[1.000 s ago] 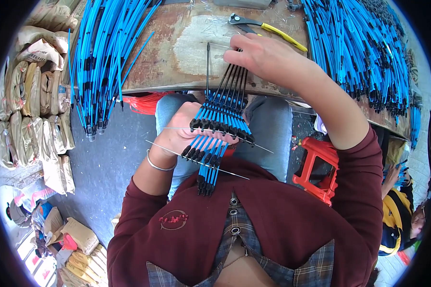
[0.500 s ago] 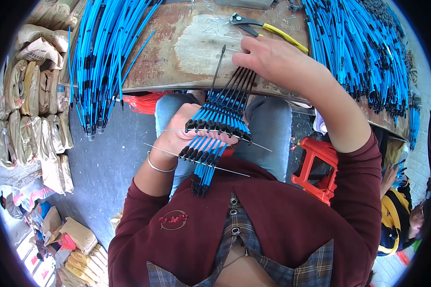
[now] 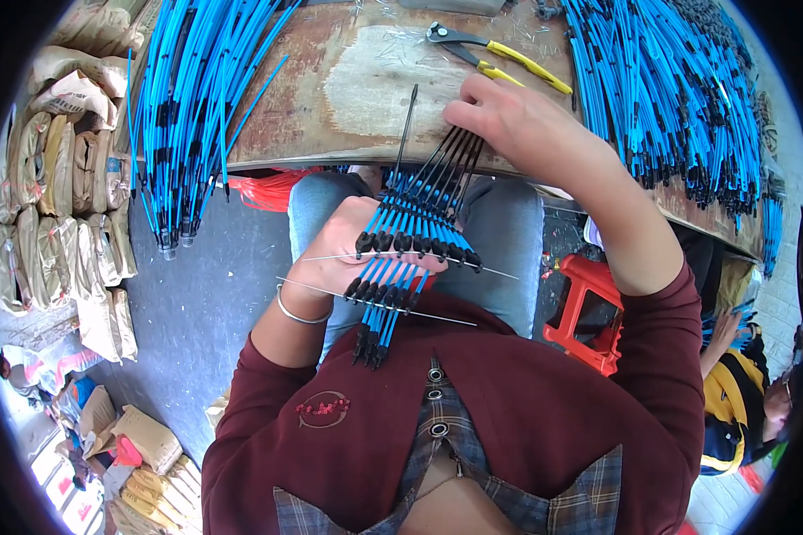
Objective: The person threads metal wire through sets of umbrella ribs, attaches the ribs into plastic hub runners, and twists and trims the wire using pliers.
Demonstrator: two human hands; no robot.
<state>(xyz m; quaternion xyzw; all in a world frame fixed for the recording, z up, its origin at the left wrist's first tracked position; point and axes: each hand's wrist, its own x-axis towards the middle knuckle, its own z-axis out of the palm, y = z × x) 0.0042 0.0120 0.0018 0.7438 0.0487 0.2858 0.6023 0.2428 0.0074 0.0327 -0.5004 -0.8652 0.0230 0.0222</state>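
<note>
My left hand [image 3: 341, 239] is wrapped round a fan of thin blue rods with black fittings [image 3: 422, 225], held above my lap. Two thin metal wires [image 3: 437, 316] run crosswise through the black fittings on the near side. At the fan's far end, the fingers of my right hand [image 3: 509, 114] are closed at the black rod tips; the fingertips are partly hidden. One black-tipped rod [image 3: 409, 125] sticks out apart from the others, left of my right hand. Just beyond that hand, cutting pliers [image 3: 509, 58] with yellow handles lie on the wooden table.
Bundles of blue rods [image 3: 183, 116] hang over the table's left side, and a larger pile [image 3: 665, 107] covers the right. Clear slivers are scattered near the pliers. A red stool [image 3: 589, 312] stands at right, brown packages [image 3: 53, 196] at left. Another person [image 3: 740, 392] sits at far right.
The rod fan and my left hand have shifted slightly to the right. My right hand has moved a little right and nearer, uncovering more of the pliers' handle.
</note>
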